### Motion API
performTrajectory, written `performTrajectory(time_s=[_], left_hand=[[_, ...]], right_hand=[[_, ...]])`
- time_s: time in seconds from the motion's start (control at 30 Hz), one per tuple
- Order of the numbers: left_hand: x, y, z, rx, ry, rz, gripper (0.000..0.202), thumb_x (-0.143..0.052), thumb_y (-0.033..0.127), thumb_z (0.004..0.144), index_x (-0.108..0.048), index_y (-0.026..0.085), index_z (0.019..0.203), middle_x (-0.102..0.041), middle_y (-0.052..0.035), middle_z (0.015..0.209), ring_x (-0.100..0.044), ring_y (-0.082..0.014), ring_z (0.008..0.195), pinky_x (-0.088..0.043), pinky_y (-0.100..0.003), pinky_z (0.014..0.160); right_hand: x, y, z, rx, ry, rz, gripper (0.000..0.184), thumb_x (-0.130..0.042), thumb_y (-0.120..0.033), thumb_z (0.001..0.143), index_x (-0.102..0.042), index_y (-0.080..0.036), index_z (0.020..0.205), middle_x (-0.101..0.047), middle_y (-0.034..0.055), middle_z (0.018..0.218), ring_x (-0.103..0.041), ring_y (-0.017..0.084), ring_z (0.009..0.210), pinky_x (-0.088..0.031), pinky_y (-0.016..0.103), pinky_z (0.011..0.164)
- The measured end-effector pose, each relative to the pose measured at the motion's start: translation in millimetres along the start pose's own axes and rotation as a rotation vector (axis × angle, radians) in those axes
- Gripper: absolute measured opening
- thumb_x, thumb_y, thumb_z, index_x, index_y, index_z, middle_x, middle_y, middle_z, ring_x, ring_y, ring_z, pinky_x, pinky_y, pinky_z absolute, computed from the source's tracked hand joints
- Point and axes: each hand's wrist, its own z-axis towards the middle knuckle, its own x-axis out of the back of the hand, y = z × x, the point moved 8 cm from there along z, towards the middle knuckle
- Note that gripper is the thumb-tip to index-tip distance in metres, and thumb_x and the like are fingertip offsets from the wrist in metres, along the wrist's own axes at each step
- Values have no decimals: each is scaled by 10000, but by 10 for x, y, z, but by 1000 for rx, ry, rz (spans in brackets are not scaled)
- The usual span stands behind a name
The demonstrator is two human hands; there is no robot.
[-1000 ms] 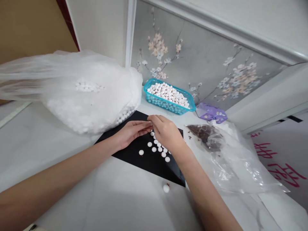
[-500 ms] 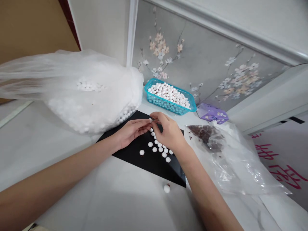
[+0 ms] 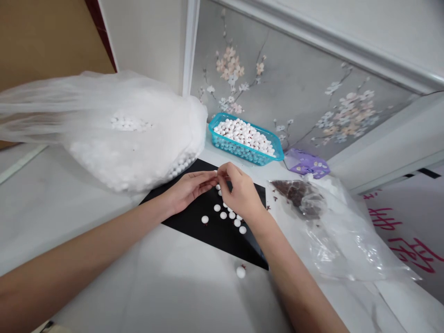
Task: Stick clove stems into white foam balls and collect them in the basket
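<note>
My left hand (image 3: pixel 189 188) and my right hand (image 3: pixel 241 192) meet above the top edge of a black sheet (image 3: pixel 189 217), their fingertips closed around a small white bead (image 3: pixel 215 172). Whether anything else is pinched there is too small to tell. Below my right hand, several white beads with dark red tips (image 3: pixel 229 212) sit on the black sheet, partly hidden by that hand. A lone bead (image 3: pixel 240 272) rests on the white table (image 3: pixel 166 282) below the sheet.
Just beyond my hands stands a teal plastic basket (image 3: pixel 245 139) full of white beads. A large bag of white beads (image 3: pixel 132 138) lies to the left. A clear bag holding dark brown bits (image 3: pixel 301 196) and a purple packet (image 3: pixel 306 163) lie to the right.
My hands have drawn slightly closer and higher, and a small white bead now shows between their fingertips. The view has shifted slightly. The beads on the sheet look unmoved.
</note>
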Motion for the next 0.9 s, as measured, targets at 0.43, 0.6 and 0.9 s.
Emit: performTrajectory(time_s=[0.43, 0.6, 0.9], left_hand=[[20, -25, 20, 14, -19, -15, 93, -669, 232, 760, -714, 166, 807, -697, -9, 815, -600, -58, 697, -471, -140, 696], [12, -34, 16, 33, -17, -38, 86, -650, 226, 778, -707, 162, 774, -677, -2, 749, -593, -64, 697, -468, -166, 731], [-4, -32, 15, 50, -41, -61, 109, -629, 226, 796, -701, 165, 742, -675, 7, 747, -594, -59, 707, -460, -159, 739]], right_hand=[[-26, 109, -101, -70, 226, 168, 331, -514, -192, 810, -358, -242, 1097, -553, 54, 1009, -610, 153, 857, -539, 340, 777], [-13, 127, -93, -91, 239, 146, 241, -486, -217, 844, -369, -246, 1053, -565, 53, 990, -610, 169, 913, -539, 337, 764], [5, 112, -76, -98, 236, 140, 169, -483, -207, 852, -382, -247, 982, -564, 27, 930, -611, 158, 889, -526, 319, 753]])
